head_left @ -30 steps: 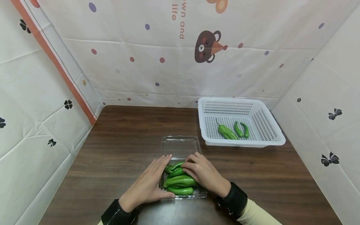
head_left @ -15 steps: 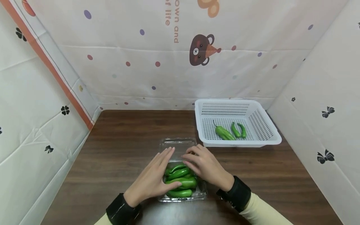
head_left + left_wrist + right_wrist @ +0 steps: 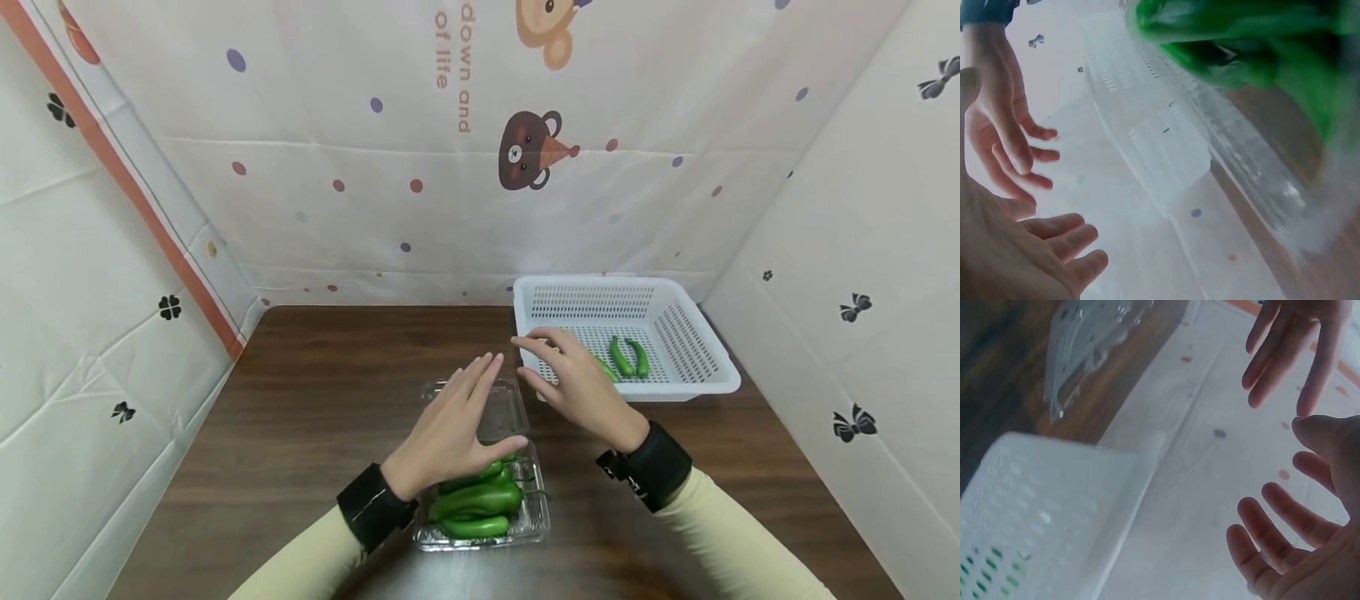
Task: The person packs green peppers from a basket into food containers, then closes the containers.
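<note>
A clear plastic clamshell box lies near the front of the table with its lid folded back. Several green peppers fill its base. My left hand, fingers straight and thumb spread, hovers above the box and covers part of the peppers and lid. Farther right, my right hand is raised with loosely bent fingers and holds nothing. It overlaps the near left corner of the white basket in the head view. Inside the basket lie small green chilies and a larger green pepper, partly hidden by that hand.
The brown wooden table is bounded by a printed cloth backdrop behind and at both sides. The basket stands at the back right, close to the right cloth. Its slotted wall shows large in the right wrist view.
Both hands have lifted off the peppers in the box and moved up and away from me, the right one towards the basket. The head view has shifted slightly.
</note>
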`<state>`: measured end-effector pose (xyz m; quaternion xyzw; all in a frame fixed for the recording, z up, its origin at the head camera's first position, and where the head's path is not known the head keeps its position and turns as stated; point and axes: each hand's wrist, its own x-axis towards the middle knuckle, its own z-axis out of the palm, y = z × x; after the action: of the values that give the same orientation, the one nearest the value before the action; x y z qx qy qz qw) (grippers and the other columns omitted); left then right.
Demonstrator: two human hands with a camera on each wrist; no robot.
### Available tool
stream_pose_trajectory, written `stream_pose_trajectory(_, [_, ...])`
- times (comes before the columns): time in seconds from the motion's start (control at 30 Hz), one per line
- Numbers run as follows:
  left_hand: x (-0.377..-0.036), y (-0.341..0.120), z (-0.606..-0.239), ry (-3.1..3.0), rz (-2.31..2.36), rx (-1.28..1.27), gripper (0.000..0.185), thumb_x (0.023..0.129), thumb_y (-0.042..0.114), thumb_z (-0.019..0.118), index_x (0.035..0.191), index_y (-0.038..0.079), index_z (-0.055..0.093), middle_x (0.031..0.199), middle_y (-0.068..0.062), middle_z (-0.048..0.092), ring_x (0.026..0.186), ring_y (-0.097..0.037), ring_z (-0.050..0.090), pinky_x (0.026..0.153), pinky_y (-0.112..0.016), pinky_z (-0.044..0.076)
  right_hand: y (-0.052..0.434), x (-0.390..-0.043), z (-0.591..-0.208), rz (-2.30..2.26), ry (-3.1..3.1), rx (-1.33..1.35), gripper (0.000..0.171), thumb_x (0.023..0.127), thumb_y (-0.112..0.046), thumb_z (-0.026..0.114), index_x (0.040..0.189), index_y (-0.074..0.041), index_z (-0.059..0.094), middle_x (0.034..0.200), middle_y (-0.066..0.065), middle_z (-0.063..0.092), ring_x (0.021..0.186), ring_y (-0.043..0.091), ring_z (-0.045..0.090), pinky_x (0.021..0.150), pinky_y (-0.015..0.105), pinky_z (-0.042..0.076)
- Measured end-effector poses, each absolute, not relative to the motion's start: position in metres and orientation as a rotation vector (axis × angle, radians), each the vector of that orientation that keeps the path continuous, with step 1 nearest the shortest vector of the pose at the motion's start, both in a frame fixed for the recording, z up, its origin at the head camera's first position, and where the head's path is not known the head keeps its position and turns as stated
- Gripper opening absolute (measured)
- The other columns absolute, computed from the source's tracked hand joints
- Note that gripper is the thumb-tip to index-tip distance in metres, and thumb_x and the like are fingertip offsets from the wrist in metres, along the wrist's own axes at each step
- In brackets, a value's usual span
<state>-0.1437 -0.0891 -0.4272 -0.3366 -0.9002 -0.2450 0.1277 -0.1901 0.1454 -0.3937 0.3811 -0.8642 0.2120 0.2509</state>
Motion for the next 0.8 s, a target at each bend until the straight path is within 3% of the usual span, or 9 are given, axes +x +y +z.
stream_pose_trajectory(0.37, [-0.171,-0.058,-0.427,-2.627,-0.732,-0.951,0.099,0.093,0.064,0.063,0.162,0.003,0.026,0.162,-0.02,0.035,0.15,-0.034,0.034,0.122,-0.052,0.029,0.178,-0.221,-0.381,0.539,-2.466,0.868,0.049,0.092,-0.016,0.079,0.137,-0.006,0.064,0.131,0.02,0.06,0.114,0.036,0.061,0.087,0.052,0.056])
stream_pose_trajectory(0.6, [-0.18,-0.045,-0.426,-2.627,-0.693,-1.002,0.093,0.096,0.062,0.061,0.159,0.0,0.031,0.159,-0.025,0.038,0.147,-0.039,0.038,0.12,-0.054,0.032,0.21,-0.244,-0.376,0.497,-2.578,0.744,0.038,0.095,-0.014,0.075,0.13,-0.002,0.067,0.129,0.023,0.058,0.112,0.04,0.06,0.077,0.053,0.057])
stream_pose_trajectory(0.8, [-0.188,-0.033,-0.424,-2.636,-0.647,-1.021,0.09,0.097,0.06,0.06,0.159,0.001,0.034,0.156,-0.023,0.042,0.145,-0.036,0.041,0.119,-0.054,0.034,0.234,-0.265,-0.374,0.451,-2.742,0.653,0.037,0.099,-0.015,0.07,0.131,0.002,0.065,0.13,0.029,0.056,0.117,0.046,0.057,0.093,0.061,0.051])
